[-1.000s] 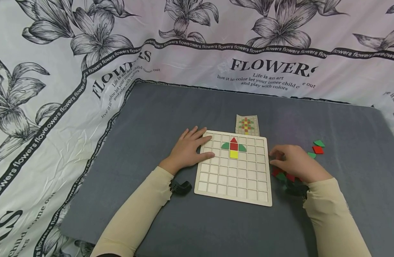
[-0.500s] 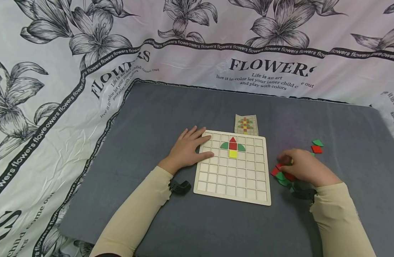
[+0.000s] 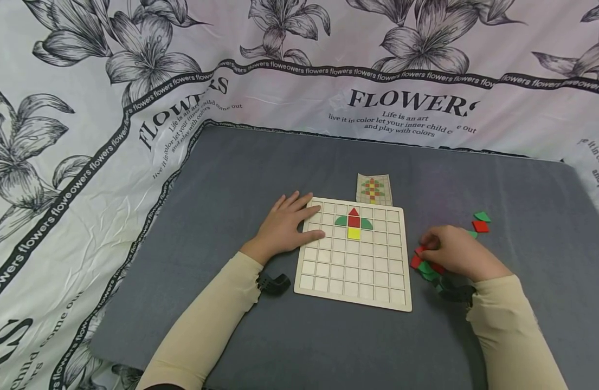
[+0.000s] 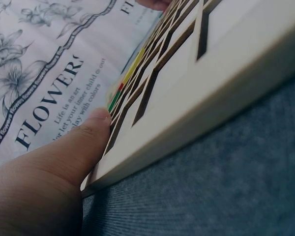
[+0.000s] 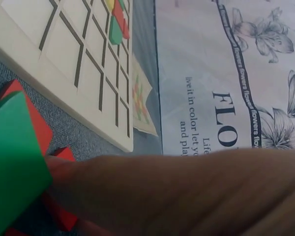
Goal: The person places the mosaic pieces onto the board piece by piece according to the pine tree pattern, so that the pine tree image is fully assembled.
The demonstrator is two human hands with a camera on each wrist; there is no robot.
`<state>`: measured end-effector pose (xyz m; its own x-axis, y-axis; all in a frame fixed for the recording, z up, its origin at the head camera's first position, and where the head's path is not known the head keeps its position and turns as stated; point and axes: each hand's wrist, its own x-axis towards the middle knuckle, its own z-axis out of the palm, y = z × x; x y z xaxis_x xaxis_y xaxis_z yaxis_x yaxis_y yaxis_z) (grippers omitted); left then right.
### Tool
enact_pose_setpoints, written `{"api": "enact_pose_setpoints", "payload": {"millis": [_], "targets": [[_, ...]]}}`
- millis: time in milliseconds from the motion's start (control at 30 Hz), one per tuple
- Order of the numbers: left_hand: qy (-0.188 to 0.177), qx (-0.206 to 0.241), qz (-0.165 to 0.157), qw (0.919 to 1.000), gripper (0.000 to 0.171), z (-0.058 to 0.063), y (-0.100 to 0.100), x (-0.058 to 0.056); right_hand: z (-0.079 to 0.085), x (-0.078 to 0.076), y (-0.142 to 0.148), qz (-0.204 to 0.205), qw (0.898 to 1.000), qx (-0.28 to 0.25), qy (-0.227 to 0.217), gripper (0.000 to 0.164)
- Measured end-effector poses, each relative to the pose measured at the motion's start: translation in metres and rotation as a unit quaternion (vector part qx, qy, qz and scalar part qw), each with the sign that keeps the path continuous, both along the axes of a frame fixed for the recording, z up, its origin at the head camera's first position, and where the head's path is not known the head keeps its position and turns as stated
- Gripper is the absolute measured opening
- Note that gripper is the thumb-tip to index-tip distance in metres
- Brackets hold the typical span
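Observation:
My left hand (image 3: 287, 227) lies with spread fingers over the left edge of a pale gridded board (image 3: 348, 276); its thumb (image 4: 73, 152) rests on the rim in the left wrist view. Set in the board are a red triangle (image 3: 354, 212), a red square (image 3: 354, 221), green curved pieces (image 3: 366, 223) on either side and a yellow square (image 3: 354, 233). Right of the board, my right hand (image 3: 457, 252) bends its fingers over a pile of red and green tiles (image 3: 428, 272). The right wrist view puts its thumb tip against them, beside a large green tile (image 5: 17, 162); I cannot tell whether it pinches one.
A small pattern card (image 3: 374, 187) with a coloured tree sits at the board's far edge. Beyond my right hand lie a loose red tile (image 3: 480, 226) and green tiles (image 3: 482, 216). Flower-printed cloth (image 3: 289, 97) borders the grey tabletop (image 3: 260, 162).
My right hand has drawn back from the board's right edge to the tile pile, then shifted slightly left over it. The left hand and the pieces in the board stay put.

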<state>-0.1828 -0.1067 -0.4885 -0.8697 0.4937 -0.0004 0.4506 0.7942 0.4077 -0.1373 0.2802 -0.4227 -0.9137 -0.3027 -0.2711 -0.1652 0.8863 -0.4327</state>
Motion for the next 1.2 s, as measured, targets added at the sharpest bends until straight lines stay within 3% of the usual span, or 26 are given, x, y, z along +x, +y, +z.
{"api": "enact_pose_setpoints", "payload": {"millis": [300, 533, 867, 1200], "targets": [[0.002, 0.003, -0.002, 1.0, 0.076, 0.001, 0.0, 0.001, 0.005, -0.004, -0.004, -0.02, 0.999, -0.015, -0.029, 0.024], [0.001, 0.0, -0.001, 1.0, 0.077, -0.001, 0.0, -0.001, 0.015, -0.008, -0.014, -0.023, 1.0, -0.019, 0.007, 0.017], [0.001, -0.003, 0.001, 1.0, 0.078, -0.002, -0.001, -0.003, 0.021, -0.016, -0.043, -0.012, 0.999, -0.035, 0.04, 0.018], [0.003, 0.003, -0.004, 1.0, 0.077, -0.003, -0.002, -0.003, 0.016, -0.026, -0.069, 0.002, 0.997, -0.069, 0.035, 0.015]]}}
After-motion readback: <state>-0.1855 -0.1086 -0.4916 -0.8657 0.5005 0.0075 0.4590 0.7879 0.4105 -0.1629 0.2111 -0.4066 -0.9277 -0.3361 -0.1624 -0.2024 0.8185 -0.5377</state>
